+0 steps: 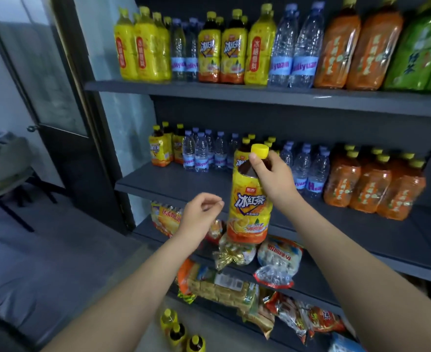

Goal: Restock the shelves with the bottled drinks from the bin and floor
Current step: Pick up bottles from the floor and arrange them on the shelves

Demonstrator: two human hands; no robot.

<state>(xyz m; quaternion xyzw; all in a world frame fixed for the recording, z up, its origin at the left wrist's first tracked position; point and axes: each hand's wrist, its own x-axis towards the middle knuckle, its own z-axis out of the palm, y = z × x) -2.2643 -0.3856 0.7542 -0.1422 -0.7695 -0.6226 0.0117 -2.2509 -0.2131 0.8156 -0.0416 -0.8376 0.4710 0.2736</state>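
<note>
The dark shelving unit (260, 96) fills the view from 11 to 4 o'clock, with rows of drinks on its upper boards and snack bags (277, 257) on the lower ones. Its middle shelf (173, 184) has a bare strip at the front, at 9 o'clock from the held bottle. The iced tea bottle (250, 204) hangs upright in the air near the centre, in front of that shelf and resting on nothing. It looks full of dark tea, so I judge it rather heavy. The plastic body should be stiff, but the glossy label may slip. The right hand (275, 179) pinches it around the neck, just under the yellow cap (259, 149). For a sure placing, support under the base seems wiser. The left hand (199, 214), at 8 o'clock from the bottle, is loosely curled and holds nothing. Three more bottles (177, 332) stand on the floor at 6 o'clock.
</note>
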